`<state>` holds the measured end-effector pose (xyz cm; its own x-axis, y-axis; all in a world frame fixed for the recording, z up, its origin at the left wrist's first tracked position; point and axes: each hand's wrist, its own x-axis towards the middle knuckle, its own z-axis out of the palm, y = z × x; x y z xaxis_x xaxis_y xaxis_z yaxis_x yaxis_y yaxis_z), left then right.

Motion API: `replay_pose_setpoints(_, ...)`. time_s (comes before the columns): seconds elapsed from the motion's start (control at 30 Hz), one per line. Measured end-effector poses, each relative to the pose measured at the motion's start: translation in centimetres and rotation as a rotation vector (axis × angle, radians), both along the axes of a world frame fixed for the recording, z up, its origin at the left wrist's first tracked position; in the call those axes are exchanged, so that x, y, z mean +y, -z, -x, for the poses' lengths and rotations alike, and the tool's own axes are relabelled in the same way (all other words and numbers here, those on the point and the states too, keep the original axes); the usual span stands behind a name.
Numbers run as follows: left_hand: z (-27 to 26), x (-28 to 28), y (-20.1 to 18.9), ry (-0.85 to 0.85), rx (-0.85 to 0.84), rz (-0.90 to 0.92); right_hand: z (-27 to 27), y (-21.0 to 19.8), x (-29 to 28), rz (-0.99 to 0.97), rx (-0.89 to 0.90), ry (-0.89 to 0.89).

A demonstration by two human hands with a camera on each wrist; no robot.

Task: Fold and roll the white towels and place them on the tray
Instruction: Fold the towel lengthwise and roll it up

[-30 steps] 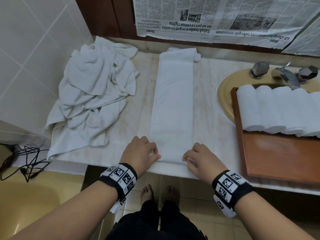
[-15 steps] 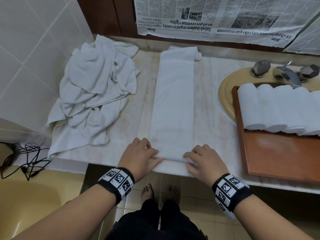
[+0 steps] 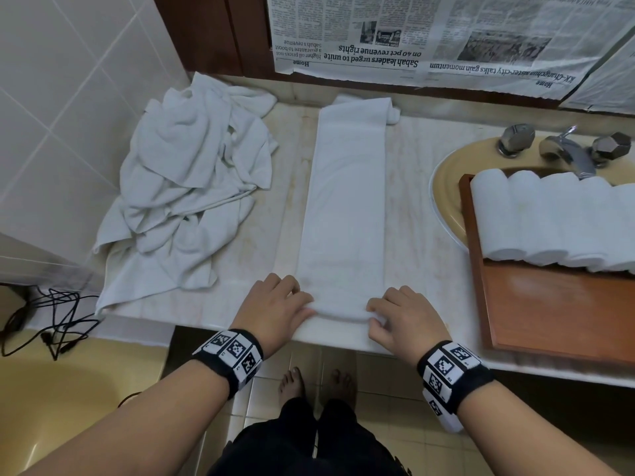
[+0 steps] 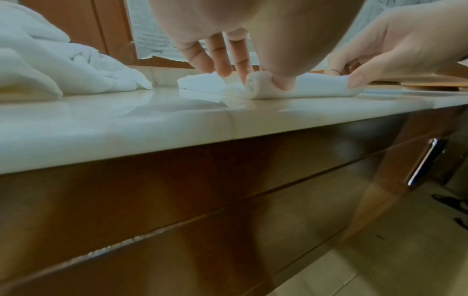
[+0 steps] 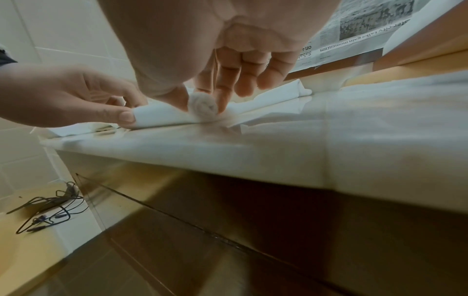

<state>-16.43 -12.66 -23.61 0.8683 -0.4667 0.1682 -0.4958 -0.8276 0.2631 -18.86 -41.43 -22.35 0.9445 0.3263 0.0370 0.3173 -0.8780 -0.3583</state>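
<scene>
Towel [image 3: 347, 207] folded into a long strip runs near-to-far down the middle of the marble counter [image 3: 415, 214], and its near end is curled into a small tight roll close to the counter's near edge. Left hand [image 3: 275, 309] pinches the left end of that roll, thumb on the near side and fingers over the top, while the right hand [image 3: 400, 319] clamps the right end the same way; the right wrist view shows the spiral of the roll [image 5: 202, 106] pretty clearly between thumb and fingers. From the head view the hands cover both ends of the roll, so only the middle bit shows. Wooden tray [image 3: 556, 314] sits to the right, partly over the yellow sink [image 3: 446, 187], with rolled towels [image 3: 549, 218] lined up along its far side, but the frame cuts them off at the right so I can't count them all. Pile of unfolded towels [image 3: 185, 197] is heaped on the left of the counter, and how many are in it is anyone's guess.
</scene>
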Motion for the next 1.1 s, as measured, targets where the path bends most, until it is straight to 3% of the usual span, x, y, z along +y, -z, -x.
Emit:
replay_pose_setpoints(0.37, 0.5, 0.8, -0.3, -0.1, 0.223, 0.14, -0.5, 0.2, -0.9, -0.055, 0.149, -0.038)
replay_pose_setpoints(0.53, 0.0, 0.8, -0.9, -0.127, 0.343, 0.169, -1.7, -0.9, -1.2, -0.015, 0.334, -0.06)
replay_pose_setpoints(0.77, -2.4, 0.5, -3.2, -0.24, 0.532, 0.098, -3.1, -2.7, -1.6, -0.059, 0.489, 0.007)
replay_pose_setpoints(0.93, -2.7, -0.3, -4.0, -0.349, 0.535, 0.112, -3.0, -2.7, -1.5, -0.076, 0.442, -0.01)
replay_pose_setpoints(1.1, -1.5, -0.9, -3.1, -0.277, 0.345, 0.049, -1.8, -1.7, -1.5, 0.037, 0.219, -0.079)
